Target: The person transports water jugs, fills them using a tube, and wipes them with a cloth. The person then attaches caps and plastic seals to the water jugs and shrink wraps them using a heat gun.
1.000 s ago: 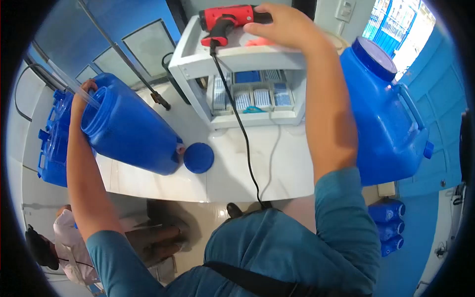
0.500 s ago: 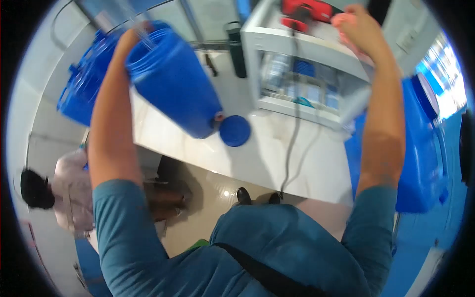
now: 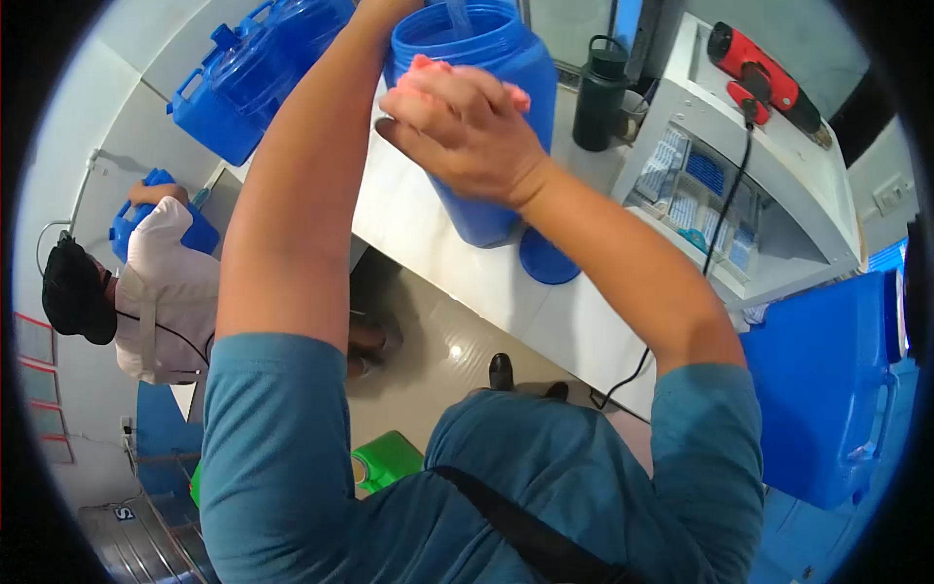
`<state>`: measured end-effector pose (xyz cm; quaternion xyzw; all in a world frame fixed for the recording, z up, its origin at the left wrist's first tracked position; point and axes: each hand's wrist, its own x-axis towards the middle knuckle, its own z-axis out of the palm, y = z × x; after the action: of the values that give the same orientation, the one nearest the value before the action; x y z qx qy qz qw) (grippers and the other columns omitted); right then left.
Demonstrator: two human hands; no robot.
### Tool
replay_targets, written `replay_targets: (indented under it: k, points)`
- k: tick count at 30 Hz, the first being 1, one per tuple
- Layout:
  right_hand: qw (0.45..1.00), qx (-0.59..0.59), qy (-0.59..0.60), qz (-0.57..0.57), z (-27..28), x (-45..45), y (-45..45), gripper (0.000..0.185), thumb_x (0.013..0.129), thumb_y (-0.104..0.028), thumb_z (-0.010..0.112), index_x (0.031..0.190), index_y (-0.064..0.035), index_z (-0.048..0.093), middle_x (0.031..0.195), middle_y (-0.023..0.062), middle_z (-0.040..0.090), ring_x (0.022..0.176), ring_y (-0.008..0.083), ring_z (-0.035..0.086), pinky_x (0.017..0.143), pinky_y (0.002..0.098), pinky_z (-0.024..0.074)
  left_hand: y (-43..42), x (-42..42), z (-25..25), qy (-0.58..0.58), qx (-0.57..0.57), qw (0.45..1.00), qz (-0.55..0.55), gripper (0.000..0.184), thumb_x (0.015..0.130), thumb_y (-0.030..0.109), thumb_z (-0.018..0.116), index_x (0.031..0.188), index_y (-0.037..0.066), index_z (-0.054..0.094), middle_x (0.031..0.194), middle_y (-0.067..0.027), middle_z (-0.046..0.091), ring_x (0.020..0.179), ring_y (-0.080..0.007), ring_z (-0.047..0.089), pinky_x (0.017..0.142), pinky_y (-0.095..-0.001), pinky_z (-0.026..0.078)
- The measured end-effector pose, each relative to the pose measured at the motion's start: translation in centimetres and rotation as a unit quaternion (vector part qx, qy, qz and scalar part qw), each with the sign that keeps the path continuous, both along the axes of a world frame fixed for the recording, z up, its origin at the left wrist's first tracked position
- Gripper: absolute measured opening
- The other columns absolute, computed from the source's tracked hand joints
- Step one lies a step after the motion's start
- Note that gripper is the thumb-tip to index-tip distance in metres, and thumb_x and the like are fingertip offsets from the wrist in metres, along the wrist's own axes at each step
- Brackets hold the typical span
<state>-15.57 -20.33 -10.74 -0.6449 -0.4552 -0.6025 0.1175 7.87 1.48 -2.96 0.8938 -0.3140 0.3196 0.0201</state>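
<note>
A tall blue plastic drum (image 3: 533, 92) with a threaded open mouth stands on the white counter. A clear stream or tube (image 3: 457, 18) reaches down into its mouth; I cannot tell which. My right hand (image 3: 472, 136) is closed round a crumpled pink cloth (image 3: 424, 76), in front of the drum's upper side. Only the wrist end of my left hand (image 3: 392, 8) shows, at the top edge beside the drum's rim; its fingers are hidden. A round blue lid (image 3: 550, 259) lies at the drum's foot.
A dark green bottle (image 3: 596, 102) stands behind the drum. On the white shelf unit (image 3: 827, 195) lies a red heat gun (image 3: 764, 78) with a hanging cord. Blue jugs (image 3: 243, 88) are at left, a blue jerrycan (image 3: 817, 389) at right. Another person (image 3: 161, 282) holds a blue container.
My right hand has come from the shelf top to the drum with the pink cloth. My left hand has slid mostly out of view. The camera view has shifted.
</note>
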Motion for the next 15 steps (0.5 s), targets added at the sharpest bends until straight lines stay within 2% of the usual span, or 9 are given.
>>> replay_targets:
  k: [2, 4, 5, 6, 9, 12, 13, 14, 15]
  points:
    - [0.999, 0.006, 0.009, -0.041, -4.8, -0.2, 1.4, 0.044, 0.078, -0.025, 0.067, 0.121, -0.0149, 0.065, 0.131, 0.0014, 0.053, 0.121, 0.0227, 0.046, 0.103, 0.0382, 0.0356, -2.1, -3.7, 1.3, 0.043, -0.022, 0.998, 0.037, 0.031, 0.085, 0.021, 0.062, 0.111, 0.007, 0.07, 0.114, -0.0206, 0.068, 0.11, -0.0352, 0.063, 0.095, -0.0422, 0.05]
    - [0.973, -0.222, 0.04, -0.056, -10.0, -1.5, -0.2, 0.044, 0.081, -0.023, 0.061, 0.122, -0.0088, 0.063, 0.129, 0.0057, 0.055, 0.121, 0.0243, 0.048, 0.105, 0.0381, 0.0359, -4.8, -7.9, 2.9, 0.085, -0.042, 0.993, 0.075, 0.03, 0.085, 0.019, 0.061, 0.11, 0.006, 0.07, 0.112, -0.0213, 0.068, 0.109, -0.0363, 0.064, 0.094, -0.0433, 0.05]
    - [0.958, -0.282, 0.049, -0.02, -14.8, -0.8, 0.1, 0.04, 0.08, -0.022, 0.054, 0.115, -0.0055, 0.065, 0.131, 0.0091, 0.054, 0.127, 0.026, 0.045, 0.11, 0.0375, 0.0294, -5.3, -8.6, 3.4, 0.102, -0.051, 0.989, 0.091, 0.029, 0.085, 0.019, 0.06, 0.109, 0.006, 0.07, 0.111, -0.0217, 0.068, 0.108, -0.0369, 0.064, 0.094, -0.0439, 0.05]
    - [0.951, -0.305, 0.033, 0.027, -17.8, -0.4, -0.5, 0.036, 0.081, -0.023, 0.053, 0.11, -0.0048, 0.066, 0.129, 0.0099, 0.056, 0.124, 0.0275, 0.047, 0.106, 0.0375, 0.0334, -5.1, -8.1, 3.2, 0.1, -0.048, 0.99, 0.091, 0.029, 0.085, 0.019, 0.06, 0.109, 0.006, 0.07, 0.111, -0.0217, 0.068, 0.108, -0.0369, 0.064, 0.094, -0.0439, 0.05]
    - [0.917, -0.393, -0.012, -0.059, -17.3, -1.6, -0.5, 0.035, 0.081, -0.024, 0.053, 0.107, -0.005, 0.067, 0.127, 0.0089, 0.057, 0.121, 0.0279, 0.05, 0.102, 0.0396, 0.038, -4.6, -6.5, 2.3, 0.047, -0.034, 0.995, 0.086, 0.028, 0.085, 0.017, 0.059, 0.107, 0.004, 0.07, 0.11, -0.0226, 0.068, 0.106, -0.0386, 0.064, 0.093, -0.0458, 0.051]
    - [0.949, -0.299, 0.093, 0.025, -12.6, -1.0, 1.7, 0.037, 0.084, -0.021, 0.051, 0.115, -0.0057, 0.064, 0.124, 0.0086, 0.057, 0.115, 0.0284, 0.052, 0.101, 0.0429, 0.0388, -4.6, -5.6, 2.3, 0.042, -0.037, 0.993, 0.101, 0.027, 0.085, 0.017, 0.058, 0.106, 0.004, 0.069, 0.109, -0.0237, 0.068, 0.105, -0.0394, 0.064, 0.093, -0.0461, 0.051]
    - [0.966, -0.256, 0.035, 0.017, -8.4, -1.0, 2.1, 0.038, 0.085, -0.02, 0.05, 0.118, -0.0052, 0.062, 0.12, 0.0081, 0.058, 0.114, 0.0276, 0.053, 0.098, 0.0413, 0.0399, -4.4, -4.9, 2.2, 0.041, -0.033, 0.993, 0.106, 0.027, 0.085, 0.017, 0.058, 0.106, 0.004, 0.069, 0.109, -0.0243, 0.068, 0.105, -0.0396, 0.064, 0.093, -0.0462, 0.051]
    - [0.964, -0.248, 0.034, -0.085, -4.3, -1.9, 2.4, 0.045, 0.086, -0.023, 0.05, 0.129, -0.0083, 0.053, 0.126, 0.0072, 0.054, 0.123, 0.023, 0.047, 0.101, 0.0399, 0.0368, -4.1, -4.6, 1.9, 0.041, -0.03, 0.992, 0.112, 0.026, 0.086, 0.017, 0.058, 0.106, 0.004, 0.069, 0.108, -0.0249, 0.068, 0.105, -0.0398, 0.064, 0.093, -0.0463, 0.051]
    - [0.979, -0.173, 0.068, -0.088, -2.5, -1.8, 3.6, 0.046, 0.086, -0.024, 0.051, 0.13, -0.0098, 0.055, 0.129, 0.0073, 0.054, 0.126, 0.0237, 0.044, 0.102, 0.0401, 0.034, -4.1, -4.9, 1.7, 0.047, -0.031, 0.992, 0.115, 0.026, 0.086, 0.017, 0.058, 0.106, 0.004, 0.069, 0.108, -0.0249, 0.068, 0.105, -0.0398, 0.064, 0.093, -0.0463, 0.051]
